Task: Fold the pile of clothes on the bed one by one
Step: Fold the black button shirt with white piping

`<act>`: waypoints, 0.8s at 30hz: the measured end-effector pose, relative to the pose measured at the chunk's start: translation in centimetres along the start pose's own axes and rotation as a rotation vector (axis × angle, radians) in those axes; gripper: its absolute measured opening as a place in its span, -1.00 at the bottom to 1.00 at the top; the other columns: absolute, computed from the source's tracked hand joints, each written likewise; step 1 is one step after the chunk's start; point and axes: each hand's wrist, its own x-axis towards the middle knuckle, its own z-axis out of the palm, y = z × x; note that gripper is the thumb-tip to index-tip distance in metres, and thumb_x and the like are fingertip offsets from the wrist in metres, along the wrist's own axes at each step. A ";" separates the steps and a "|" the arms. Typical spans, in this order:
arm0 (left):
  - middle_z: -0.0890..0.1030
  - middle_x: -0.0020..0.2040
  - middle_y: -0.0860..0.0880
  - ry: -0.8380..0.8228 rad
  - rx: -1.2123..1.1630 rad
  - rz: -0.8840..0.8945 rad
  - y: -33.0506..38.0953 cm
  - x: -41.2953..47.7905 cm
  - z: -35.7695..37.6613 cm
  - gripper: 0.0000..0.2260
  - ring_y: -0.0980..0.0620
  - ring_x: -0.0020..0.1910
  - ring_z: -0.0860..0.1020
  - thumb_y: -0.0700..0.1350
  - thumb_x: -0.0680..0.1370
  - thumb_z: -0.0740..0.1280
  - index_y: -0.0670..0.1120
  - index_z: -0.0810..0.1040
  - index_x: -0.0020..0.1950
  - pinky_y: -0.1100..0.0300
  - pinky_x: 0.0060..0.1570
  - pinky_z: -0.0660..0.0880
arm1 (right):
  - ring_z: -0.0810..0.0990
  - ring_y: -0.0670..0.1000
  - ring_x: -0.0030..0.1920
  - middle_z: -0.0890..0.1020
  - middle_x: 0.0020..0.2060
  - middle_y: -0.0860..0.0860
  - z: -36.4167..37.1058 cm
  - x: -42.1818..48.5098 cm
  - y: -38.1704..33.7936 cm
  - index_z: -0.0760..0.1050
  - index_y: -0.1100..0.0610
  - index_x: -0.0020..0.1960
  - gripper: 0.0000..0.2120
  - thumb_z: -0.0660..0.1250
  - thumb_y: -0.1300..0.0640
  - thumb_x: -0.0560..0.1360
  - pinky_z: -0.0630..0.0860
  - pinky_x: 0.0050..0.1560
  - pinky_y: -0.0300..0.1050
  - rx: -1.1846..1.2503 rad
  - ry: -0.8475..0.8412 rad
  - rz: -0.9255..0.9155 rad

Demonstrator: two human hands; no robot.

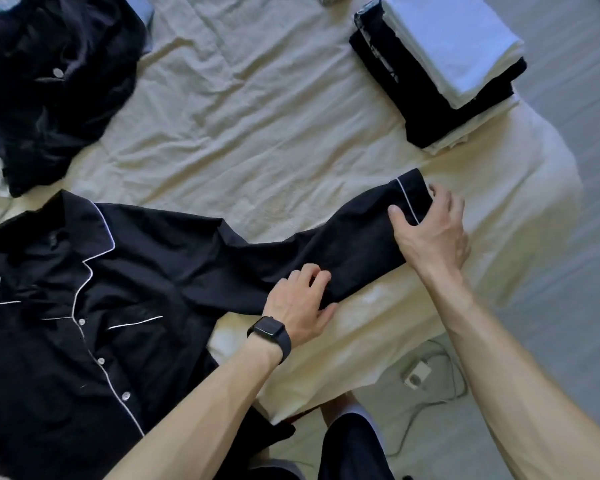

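Observation:
A dark navy pyjama shirt [84, 323] with white piping and white buttons lies face up on the cream bed sheet [257, 126], collar toward the far left. One sleeve [343, 244] stretches out to the right. My right hand [430, 230] holds the sleeve's cuff, thumb on top and fingers round its end. My left hand [302, 306], with a black watch on the wrist, grips the sleeve's lower edge near its middle. An unfolded pile of dark clothes [49, 81] sits at the far left.
A stack of folded black and white clothes [440, 71] stands at the far right of the bed. The bed's edge runs along the right and near side. On the floor below lie a white charger and cables [420, 372].

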 end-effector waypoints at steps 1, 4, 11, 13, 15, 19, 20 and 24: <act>0.44 0.28 -0.06 0.040 -0.001 -0.061 0.2 0.4 0.0 -0.53 -0.11 0.03 0.50 0.20 0.55 0.32 -0.05 0.44 0.34 -0.01 -0.06 0.49 | 0.56 0.17 0.03 0.47 0.31 0.02 0.0 0.6 -0.5 0.34 0.00 0.38 -0.45 0.36 -0.20 0.49 0.39 0.00 0.03 -0.046 -0.042 0.008; 0.40 0.34 -0.03 -0.014 0.004 -0.237 0.7 1.8 0.1 -0.51 -0.10 0.19 0.44 0.25 0.58 0.25 -0.01 0.38 0.41 0.01 0.09 0.41 | 0.57 0.22 0.10 0.62 0.12 0.04 0.3 1.8 -0.5 0.48 0.03 0.22 -0.73 0.32 -0.03 0.56 0.41 0.04 0.03 -0.151 -0.113 -0.032; 0.55 0.06 0.01 0.053 0.101 -0.127 0.6 2.5 -1.0 -0.79 -0.09 0.01 0.50 0.05 0.69 0.12 -0.01 0.48 0.15 0.10 -0.17 0.24 | 0.52 0.07 0.18 0.54 0.18 -0.02 -1.4 2.4 1.1 0.43 0.03 0.22 -0.69 0.32 -0.08 0.55 0.33 0.07 -0.10 0.158 -0.032 -0.043; 0.51 0.13 0.01 0.017 0.106 -0.134 0.6 1.9 -0.9 -0.77 -0.09 0.06 0.47 0.10 0.67 0.18 -0.01 0.44 0.21 0.09 -0.14 0.29 | 0.49 0.03 0.25 0.49 0.30 -0.02 -1.9 1.6 1.8 0.31 0.03 0.43 -0.43 0.39 -0.14 0.51 0.39 0.14 -0.04 0.087 -0.163 -0.047; 0.48 0.21 -0.01 -0.082 0.110 -0.162 0.7 1.8 -0.6 -0.69 -0.10 0.14 0.46 0.13 0.65 0.23 -0.02 0.40 0.30 0.07 -0.07 0.35 | 0.53 0.08 0.25 0.56 0.21 -0.02 -1.5 0.7 2.7 0.38 0.05 0.43 -0.50 0.39 -0.05 0.54 0.42 0.15 -0.03 0.006 -0.224 -0.065; 0.55 0.12 -0.02 -0.101 0.234 -0.093 1.1 2.3 -0.3 -0.80 -0.09 0.08 0.47 -0.03 0.71 0.11 -0.03 0.49 0.22 0.10 -0.14 0.22 | 0.55 0.07 0.06 0.62 0.02 0.05 -0.9 -0.8 3.3 0.58 0.10 0.19 -0.79 0.29 0.11 0.61 0.34 0.02 -0.19 0.105 -0.100 -0.117; 0.56 0.09 -0.02 -0.100 0.232 -0.079 1.3 2.2 -0.6 -0.79 -0.10 0.06 0.48 -0.06 0.71 0.10 -0.04 0.50 0.19 0.10 -0.15 0.20 | 0.54 0.03 0.01 0.60 0.02 0.05 -1.0 -1.3 3.4 0.59 0.10 0.17 -0.81 0.29 0.11 0.60 0.32 0.01 -0.25 0.173 -0.060 -0.107; 0.55 -0.12 -0.10 0.190 0.090 0.100 1.7 0.1 -1.3 -0.90 -0.16 -0.22 0.50 -0.17 0.61 0.28 -0.14 0.57 -0.03 0.04 -0.29 0.33 | 0.52 -0.01 -0.15 0.51 0.00 -0.07 -2.9 -4.5 5.4 0.58 0.12 0.07 -0.82 0.29 0.16 0.51 0.39 -0.03 -0.29 0.418 0.219 -0.016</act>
